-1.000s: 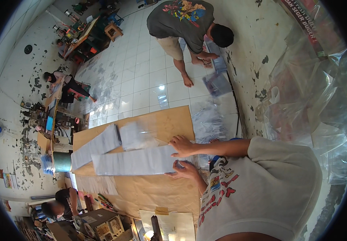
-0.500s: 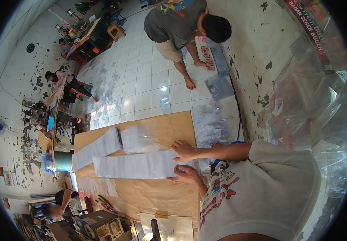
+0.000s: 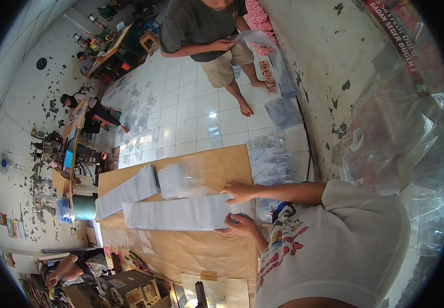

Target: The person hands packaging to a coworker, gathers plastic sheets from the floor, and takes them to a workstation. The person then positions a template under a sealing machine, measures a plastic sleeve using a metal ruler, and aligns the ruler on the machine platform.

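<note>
A long stack of clear plastic sheets (image 3: 175, 213) lies across the brown-covered table (image 3: 227, 156). My left hand (image 3: 240, 226) is curled round the near corner of its right end, thumb above and fingers along the edge. On the far corner of that end rests my right hand (image 3: 238, 191), its fingers spread and touching the sheets. Behind, a second plastic stack (image 3: 127, 192) lies at a slant on the left. Beside it is a shorter, looser pile of clear film (image 3: 178, 182), partly overlapped by the long stack.
Crumpled film (image 3: 276, 161) heaps on the tiled floor past the table's right end. A co-worker (image 3: 201, 36) stands beyond, holding clear plastic. Pliers (image 3: 138, 261) and boxes crowd the lower left. Plastic (image 3: 396, 149) hangs along the right wall.
The co-worker has straightened from bending and lifted clear plastic off the floor pile. The person at lower left has shifted. My hands have barely moved on the stack.
</note>
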The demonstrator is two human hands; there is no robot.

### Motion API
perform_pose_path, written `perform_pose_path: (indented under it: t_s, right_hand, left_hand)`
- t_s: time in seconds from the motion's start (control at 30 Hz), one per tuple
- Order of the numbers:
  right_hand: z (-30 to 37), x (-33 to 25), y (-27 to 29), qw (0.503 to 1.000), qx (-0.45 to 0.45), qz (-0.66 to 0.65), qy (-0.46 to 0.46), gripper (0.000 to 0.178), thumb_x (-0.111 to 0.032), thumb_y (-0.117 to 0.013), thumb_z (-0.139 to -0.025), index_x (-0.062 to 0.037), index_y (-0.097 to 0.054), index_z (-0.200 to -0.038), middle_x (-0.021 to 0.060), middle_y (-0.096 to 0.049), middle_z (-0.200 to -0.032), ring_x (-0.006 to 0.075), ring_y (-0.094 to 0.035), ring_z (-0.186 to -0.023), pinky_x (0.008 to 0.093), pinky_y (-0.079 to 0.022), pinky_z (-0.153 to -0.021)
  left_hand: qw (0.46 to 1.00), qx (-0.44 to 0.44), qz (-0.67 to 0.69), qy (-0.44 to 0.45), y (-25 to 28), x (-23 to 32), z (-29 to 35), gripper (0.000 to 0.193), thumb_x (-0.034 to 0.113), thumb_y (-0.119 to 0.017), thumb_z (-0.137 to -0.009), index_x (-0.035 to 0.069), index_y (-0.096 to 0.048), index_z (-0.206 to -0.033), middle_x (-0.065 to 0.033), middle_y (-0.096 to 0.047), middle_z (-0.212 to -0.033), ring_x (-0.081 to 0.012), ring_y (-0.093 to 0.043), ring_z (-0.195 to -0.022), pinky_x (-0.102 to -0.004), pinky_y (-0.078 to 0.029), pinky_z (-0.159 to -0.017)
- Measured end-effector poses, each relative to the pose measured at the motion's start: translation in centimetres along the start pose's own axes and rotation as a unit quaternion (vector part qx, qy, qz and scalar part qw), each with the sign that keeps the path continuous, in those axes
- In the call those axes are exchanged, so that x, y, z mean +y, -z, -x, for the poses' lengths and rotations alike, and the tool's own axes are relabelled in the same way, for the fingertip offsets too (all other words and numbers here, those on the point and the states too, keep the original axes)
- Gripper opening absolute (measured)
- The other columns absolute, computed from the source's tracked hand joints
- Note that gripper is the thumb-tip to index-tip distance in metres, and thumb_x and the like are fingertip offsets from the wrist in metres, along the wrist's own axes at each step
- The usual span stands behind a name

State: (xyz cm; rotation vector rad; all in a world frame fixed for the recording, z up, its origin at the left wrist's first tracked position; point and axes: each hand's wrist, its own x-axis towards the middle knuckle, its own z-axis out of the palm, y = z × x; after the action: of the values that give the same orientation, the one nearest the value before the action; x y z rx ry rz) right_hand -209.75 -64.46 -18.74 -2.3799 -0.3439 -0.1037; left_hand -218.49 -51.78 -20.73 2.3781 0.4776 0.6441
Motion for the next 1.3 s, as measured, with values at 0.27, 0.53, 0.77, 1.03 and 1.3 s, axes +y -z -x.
perform_pose_path:
  t_s: [0.27, 0.53, 0.77, 1.03, 1.3]
  right_hand:
    - [1.1, 5.6, 6.5, 0.975, 0.024, -0.205, -0.087, 0.04, -0.028, -0.067, -0.087, 0.0024, -0.061, -0.112, 0.017, -0.067, -0.097, 0.0305, -0.065, -0.091, 0.039, -0.05, -0.082]
    - [3.2, 10.7, 8.1, 0.946, 0.104, -0.247, -0.183, 0.033, -0.03, -0.062, -0.097, -0.0047, -0.062, -0.118, 0.0083, -0.069, -0.102, 0.0167, -0.064, -0.089, 0.0321, -0.052, -0.082]
    - [2.7, 4.6, 3.7, 0.957, -0.061, -0.253, -0.133, 0.039, -0.034, -0.063, -0.094, -0.0036, -0.063, -0.119, 0.0138, -0.071, -0.105, 0.0223, -0.069, -0.097, 0.034, -0.053, -0.083]
    - [2.7, 2.1, 2.6, 0.993, -0.073, -0.065, -0.066, 0.042, -0.034, -0.065, -0.089, -0.0034, -0.064, -0.118, 0.022, -0.067, -0.104, 0.0394, -0.064, -0.098, 0.0461, -0.05, -0.084]
    - [2.2, 0.3, 2.1, 0.994, -0.049, -0.07, -0.075, 0.038, -0.029, -0.076, -0.082, -0.0019, -0.065, -0.106, 0.0164, -0.066, -0.086, 0.0242, -0.066, -0.078, 0.0363, -0.052, -0.068]
  left_hand:
    - [1.0, -0.009, 0.001, 0.003, -0.2, -0.1, -0.3, 0.022, 0.031, -0.058, -0.093, 0.011, -0.063, -0.1, -0.0361, -0.021, -0.15, -0.0471, -0.02, -0.142, -0.0646, -0.021, -0.107]
    - [0.998, 0.031, -0.017, -0.057, -0.1, -0.6, -0.4, 0.023, 0.026, -0.058, -0.09, 0.008, -0.059, -0.104, -0.0376, -0.026, -0.147, -0.0526, -0.026, -0.137, -0.0669, -0.026, -0.104]
    - [0.998, 0.047, 0.018, -0.035, 0.2, -0.5, -0.5, 0.025, 0.023, -0.058, -0.089, 0.003, -0.055, -0.104, -0.0353, -0.025, -0.148, -0.0489, -0.026, -0.137, -0.0633, -0.024, -0.107]
    - [0.999, 0.02, 0.044, -0.021, 0.8, -0.5, -0.5, 0.038, 0.03, -0.057, -0.089, 0.002, -0.052, -0.114, -0.0351, -0.026, -0.15, -0.0498, -0.027, -0.138, -0.0623, -0.027, -0.106]
    - [0.996, -0.025, 0.087, -0.003, 2.6, -0.5, -1.5, 0.052, 0.018, -0.071, -0.079, 0.0, -0.052, -0.124, -0.0379, -0.023, -0.15, -0.0519, -0.024, -0.139, -0.055, -0.024, -0.112]
